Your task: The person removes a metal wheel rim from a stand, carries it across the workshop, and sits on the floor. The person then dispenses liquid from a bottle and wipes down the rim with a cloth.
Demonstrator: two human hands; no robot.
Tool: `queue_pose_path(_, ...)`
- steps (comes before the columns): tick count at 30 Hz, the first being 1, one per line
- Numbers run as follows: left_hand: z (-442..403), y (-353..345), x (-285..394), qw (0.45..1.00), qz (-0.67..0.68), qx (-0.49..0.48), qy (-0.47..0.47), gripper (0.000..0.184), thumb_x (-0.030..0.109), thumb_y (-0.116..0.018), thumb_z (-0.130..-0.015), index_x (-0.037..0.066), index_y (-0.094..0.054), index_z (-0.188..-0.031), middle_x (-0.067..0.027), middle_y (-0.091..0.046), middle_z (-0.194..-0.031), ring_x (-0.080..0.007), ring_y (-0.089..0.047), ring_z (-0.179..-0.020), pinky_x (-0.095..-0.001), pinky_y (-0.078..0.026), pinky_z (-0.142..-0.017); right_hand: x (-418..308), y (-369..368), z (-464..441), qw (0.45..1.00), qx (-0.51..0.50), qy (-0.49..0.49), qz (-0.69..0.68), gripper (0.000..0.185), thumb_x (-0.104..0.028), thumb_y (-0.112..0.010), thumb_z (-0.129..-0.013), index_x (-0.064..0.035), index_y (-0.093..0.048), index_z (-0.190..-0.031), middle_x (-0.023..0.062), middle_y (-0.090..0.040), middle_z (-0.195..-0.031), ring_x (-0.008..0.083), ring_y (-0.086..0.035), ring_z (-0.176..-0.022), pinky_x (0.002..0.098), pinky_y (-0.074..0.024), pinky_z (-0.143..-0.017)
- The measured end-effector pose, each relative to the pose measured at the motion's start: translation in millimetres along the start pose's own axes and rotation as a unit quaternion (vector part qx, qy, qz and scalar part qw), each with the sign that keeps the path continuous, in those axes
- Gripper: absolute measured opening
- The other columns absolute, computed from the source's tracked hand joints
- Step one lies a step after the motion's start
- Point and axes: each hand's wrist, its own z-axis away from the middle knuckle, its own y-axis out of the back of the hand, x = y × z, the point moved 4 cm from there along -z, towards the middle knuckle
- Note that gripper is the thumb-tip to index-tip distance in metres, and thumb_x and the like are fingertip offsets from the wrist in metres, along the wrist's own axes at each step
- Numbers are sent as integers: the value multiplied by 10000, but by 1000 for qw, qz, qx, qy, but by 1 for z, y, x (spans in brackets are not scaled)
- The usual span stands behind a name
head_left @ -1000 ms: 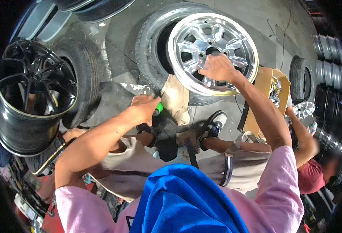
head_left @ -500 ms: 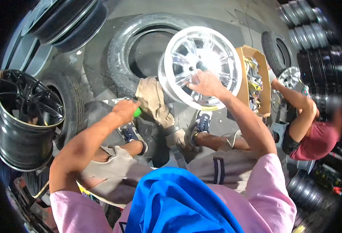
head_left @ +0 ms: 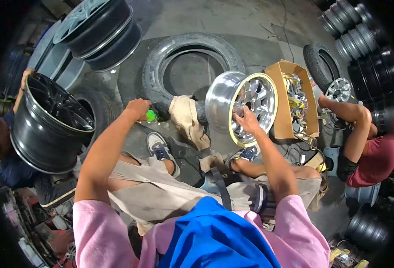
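Note:
My right hand (head_left: 247,120) grips a polished silver wheel rim (head_left: 226,100) by the spokes near its centre. The rim stands tilted on edge, its face turned right and its barrel showing on the left. My left hand (head_left: 138,110) is closed around a bright green object (head_left: 151,115), mostly hidden by the fingers, whose kind I cannot make out. Between my hands, a beige cloth (head_left: 185,117) hangs down towards my feet. Behind it a tyre (head_left: 154,73) lies flat on the floor, just beyond my left hand.
Right of the rim stands a cardboard box (head_left: 281,109) of mixed small parts. A co-worker in a red shirt (head_left: 375,161) sits at the right by another wheel (head_left: 338,90). At the left, another person's hand (head_left: 27,75) touches a large black rim (head_left: 49,129). Stacked rims (head_left: 371,76) line the right.
The silver rim has turned from facing up to standing on edge, with my right hand still at its spokes. The view has shifted, and a person at the left has come into sight.

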Motion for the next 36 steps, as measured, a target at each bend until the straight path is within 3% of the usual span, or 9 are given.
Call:
queue_pose_path(5,-5,-15,-5,1000,-9,-13,3,433,181,-756,-806,95,-673,-1221,-187,-732,-1147,-358,-721,-1072,-459,-594,-897,-35,67,-10,963,-101,-19,248,579,-502,-743,-848,1,-704,-1131,270,-723,-1040,409,-708,-1005,494,-550,-904)
queue_pose_path(12,-15,-30,4,999,1,3,-41,386,89,-707,-835,76,-656,-1217,-192,-733,-1112,-350,-724,-1064,-451,-594,-892,-219,29,33,939,-332,85,-10,506,-496,-650,-941,-29,-725,-1124,217,-730,-1059,340,-719,-975,449,-549,-877)
queue_pose_path(21,9,-14,6,998,55,5,-27,738,273,-850,-762,120,-475,-1379,-211,-615,-1275,-394,-657,-1153,-473,-553,-970,-83,-199,84,852,-422,43,307,475,-404,-687,-887,-12,-730,-1151,211,-657,-1305,378,-689,-1120,479,-554,-934)
queue_pose_path(23,16,1,2,997,73,27,-22,775,286,-860,-751,129,-459,-1395,-214,-618,-1260,-401,-651,-1159,-475,-545,-982,-29,-219,123,917,-245,85,302,390,-339,-666,-901,-48,-738,-1151,177,-579,-1404,410,-690,-1100,518,-545,-945)
queue_pose_path(26,28,27,-6,993,95,73,-17,727,304,-846,-769,115,-495,-1377,-201,-607,-1273,-412,-641,-1170,-474,-539,-983,9,-235,144,890,-179,214,362,349,-331,-635,-920,-68,-744,-1123,146,-536,-1430,431,-690,-1060,556,-529,-939)
queue_pose_path(29,40,54,1,978,124,168,-30,609,317,-816,-807,77,-585,-1317,-202,-647,-1258,-406,-646,-1163,-470,-531,-976,-2,-226,150,888,-243,203,333,362,-330,-578,-954,-72,-726,-1161,172,-630,-1297,382,-693,-1031,534,-523,-931)
queue_pose_path(31,52,74,11,965,198,166,-51,474,324,-784,-842,37,-680,-1204,-210,-712,-1170,-409,-668,-1117,-471,-527,-966,-40,-215,129,960,-253,88,87,321,-305,-545,-984,-68,-727,-1102,149,-685,-986,293,-693,-831,464,-559,-798)
queue_pose_path(33,52,83,19,955,200,207,-78,405,290,-769,-859,22,-713,-1158,-226,-747,-1068,-389,-703,-1052,-451,-544,-934,-117,-170,129,885,-429,9,-182,328,-337,-565,-991,-44,-701,-1048,122,-647,-802,243,-657,-681,398,-565,-689)
queue_pose_path(36,63,98,52,926,324,68,-183,368,190,-724,-870,15,-704,-1193,-190,-762,-1054,-262,-730,-980,-386,-574,-865,-202,-98,132,831,-506,12,-230,315,-335,-566,-1014,-45,-665,-1086,65,-611,-765,191,-652,-661,355,-575,-635)
